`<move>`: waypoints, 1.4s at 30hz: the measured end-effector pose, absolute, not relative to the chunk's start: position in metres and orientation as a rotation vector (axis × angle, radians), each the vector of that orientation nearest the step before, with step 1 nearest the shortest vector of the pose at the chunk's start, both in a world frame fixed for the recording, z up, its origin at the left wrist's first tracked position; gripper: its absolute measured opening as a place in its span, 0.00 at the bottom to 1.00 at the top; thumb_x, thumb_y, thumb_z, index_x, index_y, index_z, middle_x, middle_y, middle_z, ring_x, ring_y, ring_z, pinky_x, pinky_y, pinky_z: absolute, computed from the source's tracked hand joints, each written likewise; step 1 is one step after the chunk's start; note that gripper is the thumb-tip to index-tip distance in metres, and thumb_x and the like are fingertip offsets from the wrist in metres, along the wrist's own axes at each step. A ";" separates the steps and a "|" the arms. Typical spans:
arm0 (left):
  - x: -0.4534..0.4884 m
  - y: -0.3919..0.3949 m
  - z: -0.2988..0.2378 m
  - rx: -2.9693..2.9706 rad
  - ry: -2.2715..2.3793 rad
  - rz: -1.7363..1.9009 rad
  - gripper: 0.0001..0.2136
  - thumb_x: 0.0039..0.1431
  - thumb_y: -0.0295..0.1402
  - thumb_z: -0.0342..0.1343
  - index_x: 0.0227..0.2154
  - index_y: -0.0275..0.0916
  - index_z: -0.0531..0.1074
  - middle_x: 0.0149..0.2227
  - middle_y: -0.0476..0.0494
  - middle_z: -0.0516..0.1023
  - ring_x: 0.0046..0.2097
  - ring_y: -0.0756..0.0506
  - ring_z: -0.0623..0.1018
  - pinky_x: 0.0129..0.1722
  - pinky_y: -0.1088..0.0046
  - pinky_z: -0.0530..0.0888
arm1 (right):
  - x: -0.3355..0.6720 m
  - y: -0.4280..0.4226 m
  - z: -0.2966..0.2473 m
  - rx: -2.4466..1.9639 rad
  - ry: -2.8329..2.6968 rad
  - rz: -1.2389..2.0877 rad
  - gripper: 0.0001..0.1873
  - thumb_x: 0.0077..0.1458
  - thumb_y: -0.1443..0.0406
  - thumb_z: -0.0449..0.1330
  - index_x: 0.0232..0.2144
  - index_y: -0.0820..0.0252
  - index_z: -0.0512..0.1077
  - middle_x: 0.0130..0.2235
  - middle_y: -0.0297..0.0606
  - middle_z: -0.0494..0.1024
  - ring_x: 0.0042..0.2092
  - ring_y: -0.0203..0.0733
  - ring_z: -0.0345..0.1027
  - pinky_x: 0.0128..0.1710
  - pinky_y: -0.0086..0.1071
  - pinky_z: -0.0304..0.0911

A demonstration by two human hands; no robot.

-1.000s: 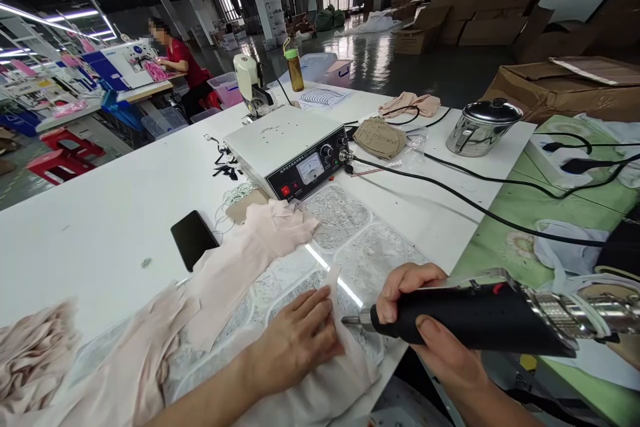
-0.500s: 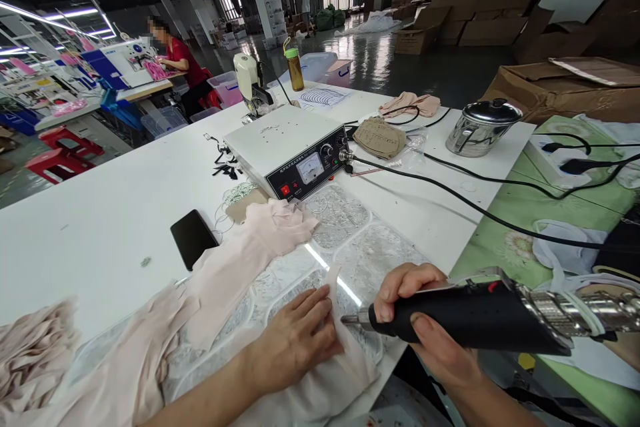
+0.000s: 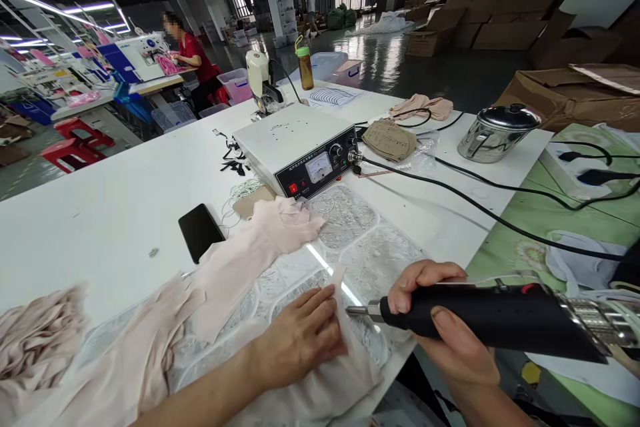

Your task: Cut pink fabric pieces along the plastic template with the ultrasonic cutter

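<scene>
My left hand (image 3: pixel 303 337) presses down on a piece of thin pale pink fabric (image 3: pixel 347 377), its fingers close together and curled at the cloth's edge; the thumb is hidden. My right hand (image 3: pixel 457 337) is wrapped around the black handle of a handheld ultrasonic tool (image 3: pixel 505 317). The tool's metal tip points left, just right of the fabric edge and slightly apart from it. Beneath the cloth lies a clear, scratched template sheet (image 3: pixel 383 257) with curved outlines. More pale pink fabric pieces (image 3: pixel 250 247) stretch across its left side.
Behind the template stands a white control box (image 3: pixel 295 140) with a dial. A phone (image 3: pixel 200 232), a card pattern (image 3: pixel 390 140), a steel pot (image 3: pixel 497 133) and a bottle (image 3: pixel 305 68) are on the table (image 3: pixel 120 213). A black cable (image 3: pixel 430 190) crosses rightward. A person in red (image 3: pixel 193 57) sits at a sewing machine.
My right hand has drawn the tool a little to the right, so its tip has come away from the fabric edge. The left hand stays on the cloth. The whole view has shifted slightly.
</scene>
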State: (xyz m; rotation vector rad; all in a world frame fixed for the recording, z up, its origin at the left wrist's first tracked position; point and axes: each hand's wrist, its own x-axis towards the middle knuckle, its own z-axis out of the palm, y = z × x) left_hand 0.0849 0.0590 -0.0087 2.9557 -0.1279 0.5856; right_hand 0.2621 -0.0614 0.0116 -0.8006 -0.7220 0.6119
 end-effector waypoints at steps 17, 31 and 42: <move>0.084 0.063 -0.007 2.986 -0.164 0.548 0.14 0.66 0.38 0.52 0.42 0.28 0.70 0.39 0.35 0.78 0.53 0.38 0.75 0.52 0.61 0.76 | 0.261 -0.056 0.006 -0.846 -0.822 0.608 0.06 0.57 0.60 0.57 0.37 0.53 0.66 0.33 0.33 0.67 0.27 0.35 0.66 0.27 0.35 0.66; 0.087 0.069 -0.001 2.954 -0.258 0.473 0.12 0.66 0.36 0.52 0.42 0.29 0.69 0.37 0.36 0.77 0.55 0.38 0.74 0.56 0.60 0.73 | 0.261 -0.057 0.007 -0.863 -0.824 0.608 0.05 0.57 0.61 0.57 0.37 0.53 0.66 0.33 0.34 0.66 0.28 0.35 0.66 0.28 0.35 0.67; 0.088 0.070 0.001 2.952 -0.288 0.434 0.11 0.67 0.35 0.51 0.40 0.30 0.70 0.35 0.39 0.74 0.49 0.41 0.77 0.57 0.59 0.72 | 0.263 -0.058 0.006 -0.860 -0.846 0.626 0.06 0.58 0.60 0.56 0.38 0.53 0.66 0.33 0.34 0.67 0.28 0.36 0.66 0.28 0.36 0.66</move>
